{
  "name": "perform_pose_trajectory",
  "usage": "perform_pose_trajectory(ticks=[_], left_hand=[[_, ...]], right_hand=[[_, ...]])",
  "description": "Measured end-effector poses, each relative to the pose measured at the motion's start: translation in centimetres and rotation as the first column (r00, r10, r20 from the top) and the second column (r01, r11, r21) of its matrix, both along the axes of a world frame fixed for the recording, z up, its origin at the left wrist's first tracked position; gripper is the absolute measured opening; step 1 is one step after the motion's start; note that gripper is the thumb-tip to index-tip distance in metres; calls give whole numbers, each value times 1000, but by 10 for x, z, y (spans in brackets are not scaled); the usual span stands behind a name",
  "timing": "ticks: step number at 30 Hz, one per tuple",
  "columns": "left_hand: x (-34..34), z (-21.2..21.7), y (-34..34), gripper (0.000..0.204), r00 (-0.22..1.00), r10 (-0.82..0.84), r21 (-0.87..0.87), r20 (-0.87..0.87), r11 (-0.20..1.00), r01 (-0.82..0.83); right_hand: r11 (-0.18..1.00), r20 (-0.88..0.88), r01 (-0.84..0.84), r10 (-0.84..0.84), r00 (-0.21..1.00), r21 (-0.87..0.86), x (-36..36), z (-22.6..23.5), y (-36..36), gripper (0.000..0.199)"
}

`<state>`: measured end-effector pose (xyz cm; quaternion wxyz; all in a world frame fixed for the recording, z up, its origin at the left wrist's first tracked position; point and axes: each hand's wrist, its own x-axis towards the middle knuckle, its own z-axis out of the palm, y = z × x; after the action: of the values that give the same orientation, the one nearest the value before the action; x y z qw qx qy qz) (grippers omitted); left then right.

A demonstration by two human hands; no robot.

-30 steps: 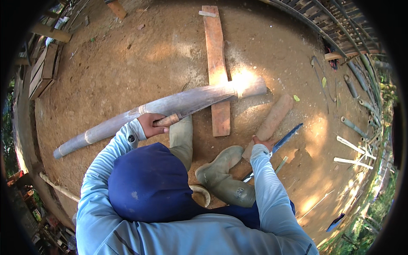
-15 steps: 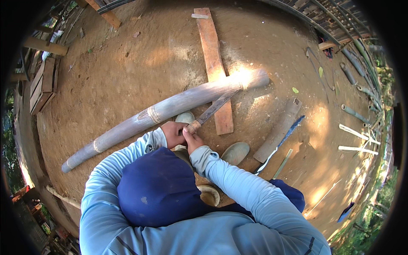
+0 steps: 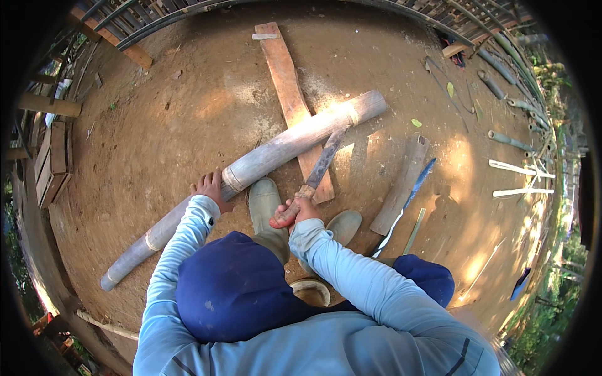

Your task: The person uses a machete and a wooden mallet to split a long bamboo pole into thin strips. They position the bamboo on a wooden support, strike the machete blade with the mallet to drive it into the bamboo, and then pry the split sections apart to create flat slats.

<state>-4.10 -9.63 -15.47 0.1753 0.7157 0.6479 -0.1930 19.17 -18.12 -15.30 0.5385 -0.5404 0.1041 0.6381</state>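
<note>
A long grey bamboo pole (image 3: 295,144) lies slantwise in front of me, its far right part resting across a reddish wooden plank (image 3: 282,75). My left hand (image 3: 212,188) lies on the pole near a joint, fingers spread. My right hand (image 3: 302,209) is closed around the wooden handle of a machete (image 3: 324,159). The long dark blade points away, its tip against or very near the pole beyond the plank. My left boot (image 3: 264,200) stands close to the pole, and my right boot (image 3: 344,226) is beside the machete hand.
To the right lie a brown half-round piece (image 3: 401,185) and a narrow blue-and-white strip (image 3: 409,200). Farther right are bamboo lengths (image 3: 511,140) and pale sticks (image 3: 522,192). A wooden crate (image 3: 56,160) stands at the far left; a slatted fence (image 3: 169,15) runs along the back.
My left hand has left the machete handle and moved left onto the bamboo pole. My right hand now grips the handle alone. The whole view has turned slightly.
</note>
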Motion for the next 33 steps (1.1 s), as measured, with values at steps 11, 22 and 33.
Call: perform_pose_trajectory(ticks=[11, 22, 33], left_hand=[[-21, -29, 6, 93, 996, 39, -90, 85, 995, -31], [-27, -10, 40, 93, 990, 33, -254, 135, 967, 2], [-24, -16, 35, 94, 990, 62, -224, 129, 974, -32]], right_hand=[[976, 109, -152, 170, 979, -158, 16, -38, 11, 14], [936, 20, -331, 335, 942, -121, 66, -69, 7, 17], [886, 61, -440, 452, 890, -148, 114, -47, -8, 21]])
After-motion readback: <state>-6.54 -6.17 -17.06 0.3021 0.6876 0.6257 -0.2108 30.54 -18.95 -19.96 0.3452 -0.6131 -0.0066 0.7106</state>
